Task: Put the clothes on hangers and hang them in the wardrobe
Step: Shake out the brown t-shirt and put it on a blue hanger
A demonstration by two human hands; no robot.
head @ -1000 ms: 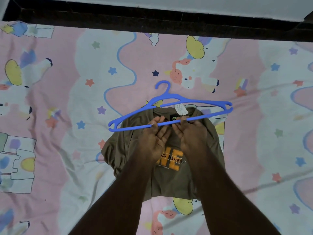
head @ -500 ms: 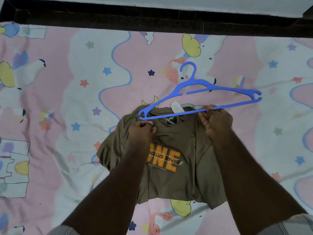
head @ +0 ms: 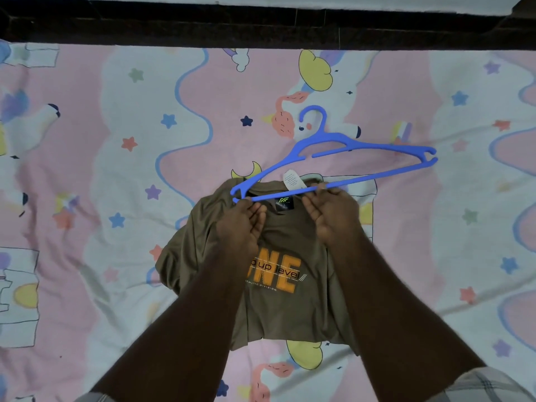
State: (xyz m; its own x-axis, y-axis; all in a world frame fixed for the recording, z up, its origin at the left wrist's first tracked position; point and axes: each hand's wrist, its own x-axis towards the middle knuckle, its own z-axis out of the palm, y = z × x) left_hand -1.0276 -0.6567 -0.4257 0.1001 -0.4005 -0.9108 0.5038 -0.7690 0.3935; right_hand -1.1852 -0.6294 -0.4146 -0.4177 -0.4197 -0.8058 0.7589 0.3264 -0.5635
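We noted our right hand (head: 333, 210) pinching the blue hanger (head: 333, 166) by its lower bar and our left hand (head: 246, 221) pinching the brown T-shirt (head: 278, 256) collar on the bedsheet (head: 116, 140), evidently to feed the hanger's left end into the neck.

A bed (head: 87, 198) carries everything, covered by a pink and white sheet printed with stars, moons and unicorns. Directly on it lies 1 olive-brown T-shirt (head: 290, 309), rumpled, with orange lettering. Beyond the T-shirt, a dark ledge (head: 261, 27) borders the bed's far edge.
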